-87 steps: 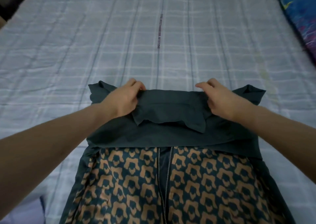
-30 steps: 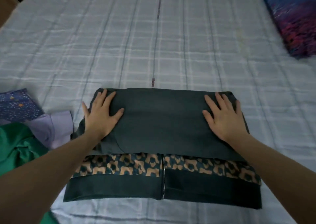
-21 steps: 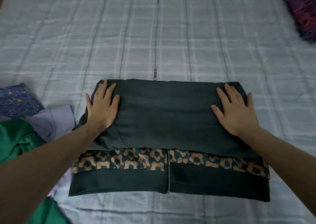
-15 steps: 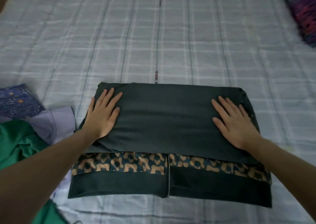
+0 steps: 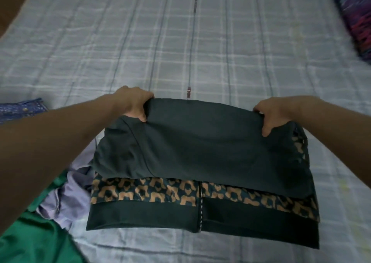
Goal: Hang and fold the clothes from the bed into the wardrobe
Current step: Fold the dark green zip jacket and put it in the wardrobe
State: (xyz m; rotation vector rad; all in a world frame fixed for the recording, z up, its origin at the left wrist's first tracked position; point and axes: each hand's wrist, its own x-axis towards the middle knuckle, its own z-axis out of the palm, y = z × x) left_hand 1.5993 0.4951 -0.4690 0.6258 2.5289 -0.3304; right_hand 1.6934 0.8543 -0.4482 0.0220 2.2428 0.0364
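Note:
A dark green jacket (image 5: 200,152) with a brown patterned front and a centre zip lies partly folded on the bed, its plain upper part laid back over the patterned part. My left hand (image 5: 133,103) grips the far left corner of the fold. My right hand (image 5: 274,115) grips the far right corner, thumb on top of the cloth. The far edge is lifted off the sheet between both hands.
The bed (image 5: 180,41) has a pale blue checked sheet. At the near left lie a green garment (image 5: 34,240), a lilac garment (image 5: 68,196) and a dark blue speckled one (image 5: 22,108). A multicoloured pillow (image 5: 355,15) sits at the far right. A brown edge shows top left.
Both hands were pressing flat on the folded jacket; now they have moved to its far corners, curled round the cloth and raised that edge.

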